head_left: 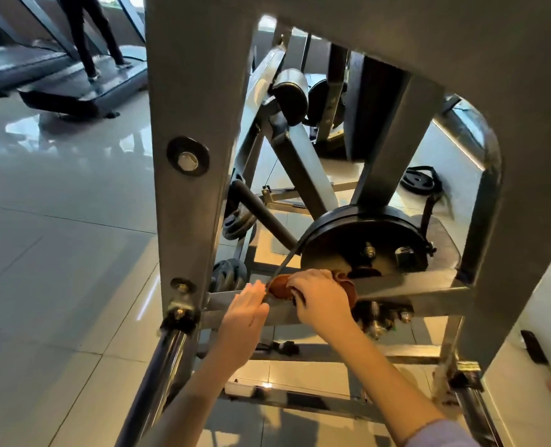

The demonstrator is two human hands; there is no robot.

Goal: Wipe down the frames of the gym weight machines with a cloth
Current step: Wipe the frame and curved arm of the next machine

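Glossy pale floor tiles (58,237) run out to your left, where a person's legs (90,33) stand on a treadmill (83,82) in the far corner. You are leaning in through the grey frame (190,91) of a weight machine, so its upright and top bar fill much of the view.

Your right hand (316,291) is curled around a rust-brown cloth (279,287) and presses it onto the top face of the horizontal crossbar (413,285). It is toward the bar's left half, just below the black pulley disc (361,240). The cloth is bunched up, probably so it fits the tight gap under the disc.

Your left hand (245,311) lies flat against the crossbar nearer its left end, with the fingers straight and together and nothing held. It looks like a brace to steady your reach. Its fingertips sit right beside the thin belt (284,262) that slants down from the disc, and the cloth touches or nearly touches that belt too.

Most of the cloth is covered by your right hand, so its size cannot be judged. The back face of the crossbar and the bolts beneath it are half hidden. A dark object (534,346) on the floor by the right edge is too unclear to name. Weight plates (421,182) lie further back, partly screened by the struts.
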